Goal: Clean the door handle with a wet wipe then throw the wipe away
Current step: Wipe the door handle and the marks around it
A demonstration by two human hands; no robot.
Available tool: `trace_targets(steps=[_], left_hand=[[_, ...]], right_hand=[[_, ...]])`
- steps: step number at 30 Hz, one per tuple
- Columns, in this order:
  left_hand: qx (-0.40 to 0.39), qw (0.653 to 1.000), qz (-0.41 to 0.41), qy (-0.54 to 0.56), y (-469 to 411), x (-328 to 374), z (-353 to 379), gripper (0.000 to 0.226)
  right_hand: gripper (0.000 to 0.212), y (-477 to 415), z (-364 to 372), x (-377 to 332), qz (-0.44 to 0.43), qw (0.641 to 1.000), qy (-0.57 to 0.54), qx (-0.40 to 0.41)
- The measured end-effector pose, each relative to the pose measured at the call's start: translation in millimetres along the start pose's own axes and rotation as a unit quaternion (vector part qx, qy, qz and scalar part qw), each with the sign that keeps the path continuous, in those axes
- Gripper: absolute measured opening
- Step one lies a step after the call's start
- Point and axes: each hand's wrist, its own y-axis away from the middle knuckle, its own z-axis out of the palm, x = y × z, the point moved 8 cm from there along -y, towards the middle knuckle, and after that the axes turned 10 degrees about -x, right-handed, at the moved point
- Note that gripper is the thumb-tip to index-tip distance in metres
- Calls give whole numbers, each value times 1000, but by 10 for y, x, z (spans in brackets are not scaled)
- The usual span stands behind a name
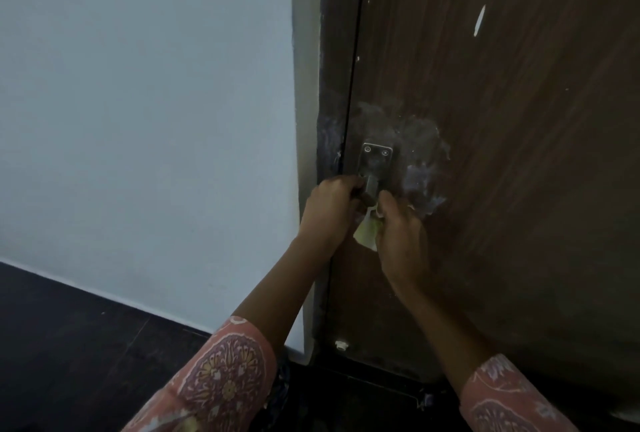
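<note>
Below, the wipe (367,231) hangs from the right hand (398,227) grip beside the handle (370,189).

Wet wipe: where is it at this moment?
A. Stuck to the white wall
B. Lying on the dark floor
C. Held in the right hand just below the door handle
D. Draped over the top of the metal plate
C: the pale wet wipe hangs from the right hand directly under the door handle, while the left hand grips the handle.
</note>
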Motion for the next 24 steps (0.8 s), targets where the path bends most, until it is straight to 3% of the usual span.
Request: trace_targets(steps=[6,10,15,24], left_hand=[[5,999,-19,34,16,-58,31,20],[8,997,-36,61,15,-100,41,22],[40,994,-49,89,75,-88,20,20],[42,990,-69,115,66,-146,40,23]], right_hand=[[30,-51,-38,-40,-38,997,-59,16],[37,-9,-107,-63,-82,997,4,4],[21,-4,-146,-47,-148,986,71,-8],[26,143,-240,268,-146,986,79,-11]])
